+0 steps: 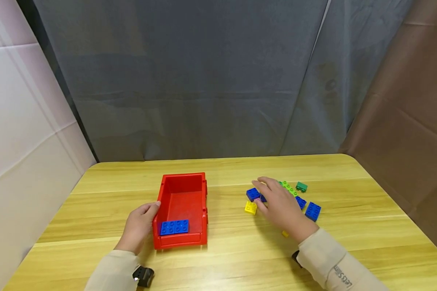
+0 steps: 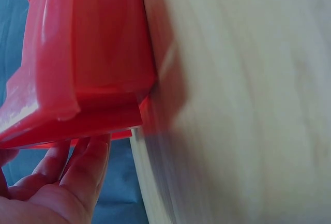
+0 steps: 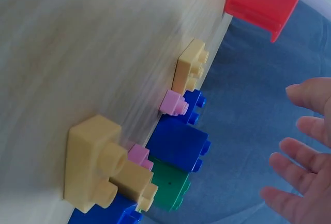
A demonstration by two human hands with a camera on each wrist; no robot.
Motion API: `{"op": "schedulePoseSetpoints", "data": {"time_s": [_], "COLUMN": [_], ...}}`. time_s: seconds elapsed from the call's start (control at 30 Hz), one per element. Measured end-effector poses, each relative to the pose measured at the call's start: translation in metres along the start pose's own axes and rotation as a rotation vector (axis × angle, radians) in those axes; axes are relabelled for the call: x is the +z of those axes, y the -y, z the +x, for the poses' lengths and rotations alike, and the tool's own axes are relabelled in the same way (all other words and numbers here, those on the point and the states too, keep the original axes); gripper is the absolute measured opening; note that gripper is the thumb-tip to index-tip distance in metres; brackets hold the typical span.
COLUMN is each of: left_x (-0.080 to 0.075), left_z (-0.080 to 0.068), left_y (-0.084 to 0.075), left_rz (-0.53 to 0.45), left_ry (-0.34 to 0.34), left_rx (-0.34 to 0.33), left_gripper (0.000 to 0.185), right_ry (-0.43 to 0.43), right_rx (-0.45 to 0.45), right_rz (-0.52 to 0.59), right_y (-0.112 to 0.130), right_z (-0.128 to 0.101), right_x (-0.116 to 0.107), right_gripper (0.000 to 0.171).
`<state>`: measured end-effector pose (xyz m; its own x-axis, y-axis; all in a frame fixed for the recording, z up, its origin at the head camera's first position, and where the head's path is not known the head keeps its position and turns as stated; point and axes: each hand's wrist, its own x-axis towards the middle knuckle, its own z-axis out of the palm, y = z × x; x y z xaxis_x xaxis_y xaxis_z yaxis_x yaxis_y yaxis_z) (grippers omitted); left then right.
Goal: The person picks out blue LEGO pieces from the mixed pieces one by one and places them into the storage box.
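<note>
Left hand (image 1: 138,226): fingers relaxed, resting against the left wall of the red bin (image 1: 182,210). Bin: on the wooden surface (image 1: 240,258), long axis running away from the person. Right hand (image 1: 282,208): fingers spread, released, hovering over loose blocks (image 1: 253,195); holds nothing.

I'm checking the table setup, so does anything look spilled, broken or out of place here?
Nothing stands out. The red bin sits upright with one blue brick flat inside; the left hand touches its side. The loose bricks lie scattered on the table under the open right hand, none visibly damaged.
</note>
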<state>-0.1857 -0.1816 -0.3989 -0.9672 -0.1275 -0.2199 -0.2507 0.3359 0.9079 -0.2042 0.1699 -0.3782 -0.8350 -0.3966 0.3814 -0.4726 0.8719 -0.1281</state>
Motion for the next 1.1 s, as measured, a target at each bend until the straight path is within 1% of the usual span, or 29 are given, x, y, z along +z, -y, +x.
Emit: {"op": "schedulePoseSetpoints", "data": {"time_s": [0.2,0.47,0.87,1.1], "left_x": [-0.001,-0.001,-0.001,-0.001], "left_z": [0.000,0.000,-0.001,-0.001], "left_y": [0.000,-0.002,-0.002,-0.001], "left_rz": [0.002,0.015,0.023,0.016], "left_ry": [0.005,0.005,0.008,0.009], "left_rx": [-0.014,-0.016,-0.019,-0.020], "left_gripper": [0.059,0.060,0.060,0.058], "right_ry": [0.102,0.215,0.286,0.315], "right_rx": [0.099,0.177,0.198,0.197], "right_rz": [0.010,0.025,0.031,0.012], "right_y": [-0.004,-0.009,-0.020,-0.025], "right_z": [0.003,0.008,0.013,0.017], "right_x": [-0.001,-0.003,0.004,0.010], "right_gripper": [0.056,0.059,0.054,0.054]}}
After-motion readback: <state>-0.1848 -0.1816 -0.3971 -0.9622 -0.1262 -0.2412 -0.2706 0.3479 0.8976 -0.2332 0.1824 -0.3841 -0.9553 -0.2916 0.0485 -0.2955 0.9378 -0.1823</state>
